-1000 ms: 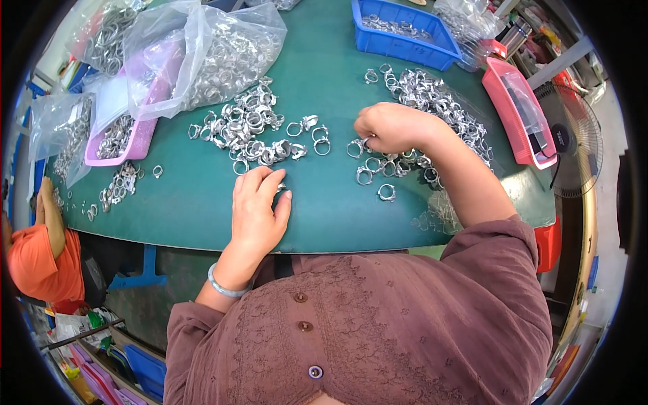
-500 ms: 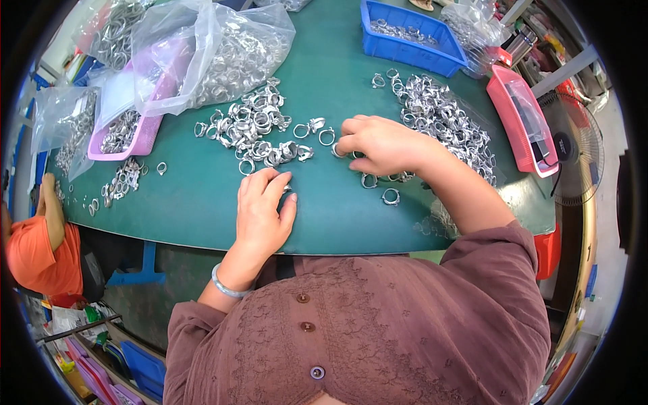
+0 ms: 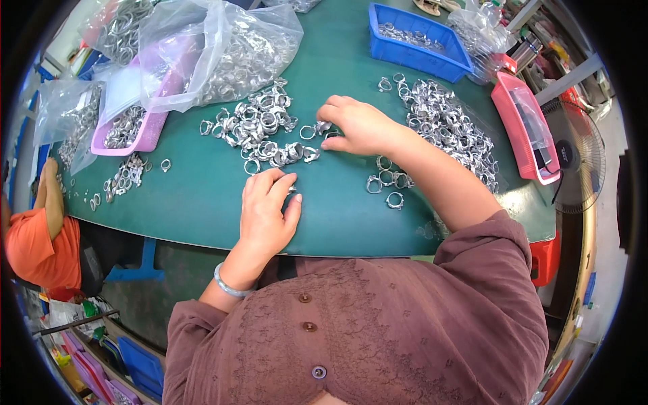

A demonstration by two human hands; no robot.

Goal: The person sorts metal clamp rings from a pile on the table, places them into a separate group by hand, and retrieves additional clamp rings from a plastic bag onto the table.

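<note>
Silver-coloured metal rings lie on the green table in two main piles. The left pile is beyond my left hand, which rests near the front with curled fingers. A small metal ring shows partly between its index finger and thumb. My right hand is at the right end of the left pile, thumb and fingers closing round a metal ring, partly hidden by the fingers. A loose ring lies beside it. The larger right pile is past my right forearm, with several loose rings near it.
Bags of rings and a purple basket stand at left. A blue tray holds rings at the back; a pink basket and a fan are right. Another person's orange sleeve is at far left.
My right hand has moved left and away from me, from the loose rings by the right pile to the left pile's edge. My left hand stays almost in place.
</note>
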